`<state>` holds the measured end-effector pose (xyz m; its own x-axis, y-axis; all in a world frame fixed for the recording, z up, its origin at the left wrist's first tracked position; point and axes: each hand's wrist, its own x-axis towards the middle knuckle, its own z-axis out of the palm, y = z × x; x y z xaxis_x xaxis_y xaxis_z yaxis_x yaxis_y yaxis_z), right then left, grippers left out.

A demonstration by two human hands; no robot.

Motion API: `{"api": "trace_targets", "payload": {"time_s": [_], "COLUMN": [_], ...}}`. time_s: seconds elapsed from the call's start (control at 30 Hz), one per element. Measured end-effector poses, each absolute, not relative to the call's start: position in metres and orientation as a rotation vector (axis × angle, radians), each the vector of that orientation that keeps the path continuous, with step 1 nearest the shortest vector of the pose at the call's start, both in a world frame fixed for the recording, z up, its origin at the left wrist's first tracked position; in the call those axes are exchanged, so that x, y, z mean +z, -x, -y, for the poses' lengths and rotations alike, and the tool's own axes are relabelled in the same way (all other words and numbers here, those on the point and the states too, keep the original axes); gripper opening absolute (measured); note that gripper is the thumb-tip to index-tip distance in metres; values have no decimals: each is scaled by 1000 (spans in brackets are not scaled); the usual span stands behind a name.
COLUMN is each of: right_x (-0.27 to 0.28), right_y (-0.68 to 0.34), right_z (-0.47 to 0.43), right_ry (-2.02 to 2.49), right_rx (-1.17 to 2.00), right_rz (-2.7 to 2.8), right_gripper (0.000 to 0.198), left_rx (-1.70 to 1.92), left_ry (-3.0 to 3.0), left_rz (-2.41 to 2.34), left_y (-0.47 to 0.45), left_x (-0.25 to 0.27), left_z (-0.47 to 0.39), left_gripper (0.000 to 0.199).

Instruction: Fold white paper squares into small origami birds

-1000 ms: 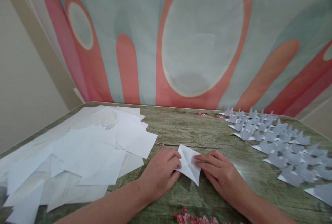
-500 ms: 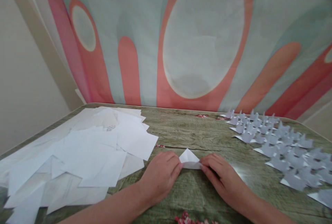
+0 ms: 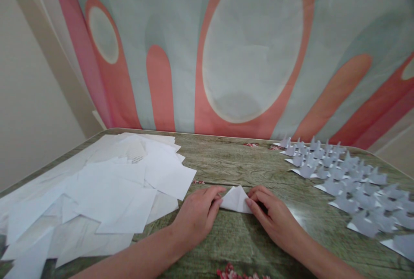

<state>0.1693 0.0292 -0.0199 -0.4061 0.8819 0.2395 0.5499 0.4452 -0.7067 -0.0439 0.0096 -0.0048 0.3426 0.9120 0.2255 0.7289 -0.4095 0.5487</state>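
A small white folded paper [image 3: 235, 201], roughly triangular with its peak pointing away from me, is held low over the table between my hands. My left hand [image 3: 198, 213] has its thumb and fingertips at the left corner. The right corner is pinched by my right hand [image 3: 272, 213], thumb in front and fingers curled behind. A crease runs down from the peak toward the near edge. My fingers cover both tips of the paper.
Loose white sheets [image 3: 113, 192] lie overlapping in a wide pile on the left. Several rows of folded white paper figures [image 3: 343, 180] stand on the right. The wood-patterned table [image 3: 213, 154] meets a patterned curtain [image 3: 184, 80] behind.
The flat strip along the paper's near edge no longer shows, and a smooth triangular face is toward me now. My left hand has shifted slightly left.
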Motion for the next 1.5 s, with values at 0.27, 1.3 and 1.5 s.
{"api": "trace_targets", "payload": {"time_s": [0.27,1.3,1.5], "right_x": [-23,-25,-26], "right_y": [-164,-166,-167], "right_z": [-33,-33,-30], "right_ry": [1276,1222,1250], "right_rx": [631,695,645], "right_rz": [2131,2061,2070], "right_gripper": [20,19,18], "left_rx": [570,480,523], "left_ry": [-2617,-2509,-2493], "left_rz": [-1421,-1157,-1144], "left_y": [38,42,42], "left_x": [2,-11,-13], "left_z": [-5,-3,-6], "left_gripper": [47,48,44]}}
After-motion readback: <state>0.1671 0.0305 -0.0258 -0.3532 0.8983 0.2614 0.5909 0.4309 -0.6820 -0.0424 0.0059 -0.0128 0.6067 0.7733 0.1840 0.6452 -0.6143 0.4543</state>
